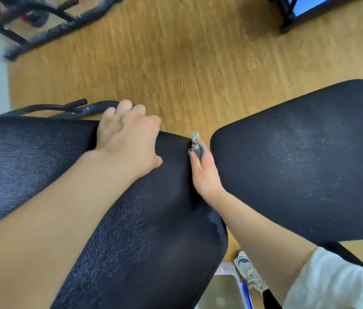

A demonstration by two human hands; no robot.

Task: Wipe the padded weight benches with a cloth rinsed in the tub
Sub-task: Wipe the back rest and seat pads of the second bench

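Two black padded benches, left bench [42, 166] and right bench [310, 166], with only a narrow gap between their corners; open wood floor [187, 63] beyond. Left hand [129, 139] grips the left bench's far edge, fingers curled over it. Right hand [205, 172] sits in the gap, pinching one grey cloth [196, 146] against the left bench's side edge. One tub [224, 286] lies below, partly in view, beside one shoe [249, 273].

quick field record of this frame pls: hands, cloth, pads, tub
left hand: fingers curled over far edge of left pad
right hand: holds cloth against left pad's side edge, in the gap between pads
cloth: grey, bunched, partly hidden by fingers
right pad: pale speckles on top
tub: on floor at bottom edge, beside a shoe
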